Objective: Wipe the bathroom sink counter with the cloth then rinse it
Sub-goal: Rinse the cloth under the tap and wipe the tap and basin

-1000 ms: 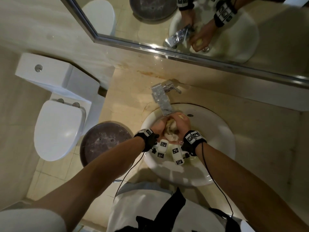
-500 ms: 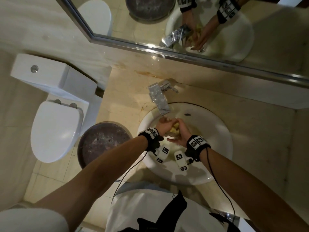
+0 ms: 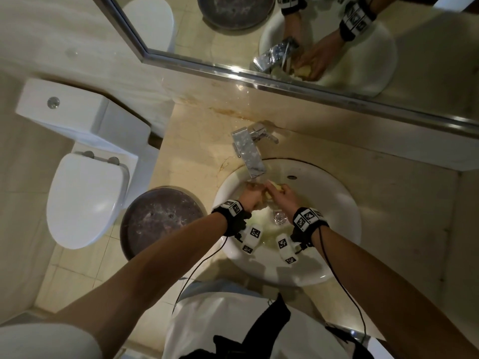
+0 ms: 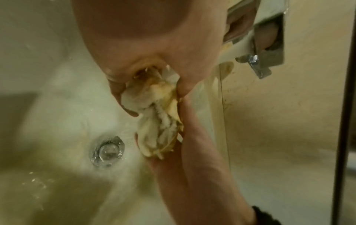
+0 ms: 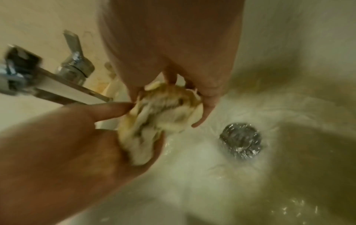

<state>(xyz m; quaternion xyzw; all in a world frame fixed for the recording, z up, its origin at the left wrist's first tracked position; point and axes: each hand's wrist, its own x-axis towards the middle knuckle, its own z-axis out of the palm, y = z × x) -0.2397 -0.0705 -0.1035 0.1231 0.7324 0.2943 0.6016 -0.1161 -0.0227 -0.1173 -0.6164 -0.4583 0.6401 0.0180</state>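
Observation:
A wet, yellow-stained white cloth is bunched between both hands under the chrome faucet, inside the white sink. My left hand grips one end of the cloth with curled fingers. My right hand holds the other end of the cloth, fingers wrapped over it. Water runs over the basin toward the drain. The beige counter surrounds the sink and has brownish stains behind the faucet.
A white toilet stands to the left, with a round dark bin lid between it and the counter. A mirror runs along the back wall. The faucet handle stands just behind the spout.
Both hands have moved a little back toward the spout and keep working the cloth between them; the drain now shows in front of them.

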